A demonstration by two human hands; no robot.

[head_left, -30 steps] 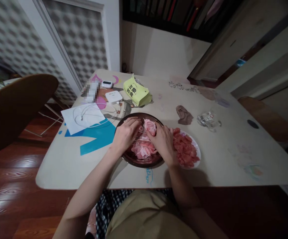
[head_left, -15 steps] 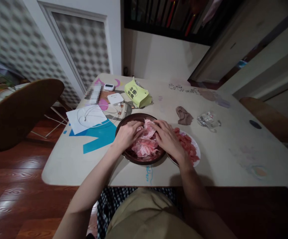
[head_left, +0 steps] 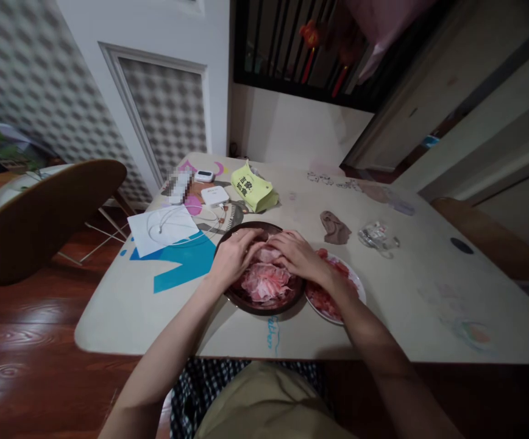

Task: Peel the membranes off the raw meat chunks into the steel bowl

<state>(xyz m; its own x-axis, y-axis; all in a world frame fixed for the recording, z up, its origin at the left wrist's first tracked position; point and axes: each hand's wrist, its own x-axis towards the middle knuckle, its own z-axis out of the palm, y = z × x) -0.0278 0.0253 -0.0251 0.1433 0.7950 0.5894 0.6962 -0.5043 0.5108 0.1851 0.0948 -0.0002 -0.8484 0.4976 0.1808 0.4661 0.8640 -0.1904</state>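
Thin slices of raw pink meat [head_left: 267,282] lie heaped in a dark brown round bowl [head_left: 264,312] near the table's front edge. My left hand [head_left: 234,253] reaches over the bowl's left side, its curled fingers on the upper slices. From the right, my right hand [head_left: 295,251] closes on the same meat, fingers bent inward. Both hands grip the meat between them, and the fingertips are partly hidden. Beside the bowl, under my right forearm, is a white plate [head_left: 361,292] with darker red pieces of raw meat [head_left: 323,296].
Behind the bowl stands a yellow-green bag [head_left: 254,190]. White devices [head_left: 215,195], a cable, white paper [head_left: 148,231] and blue paper [head_left: 184,262] lie on the left. A brown cloth [head_left: 334,228] and a clear plastic package [head_left: 376,235] lie to the right. A chair [head_left: 49,222] stands at left.
My hands have come closer together over the bowl, with fingers more closed on the meat. The upper slices are now more covered. The whole view has shifted slightly.
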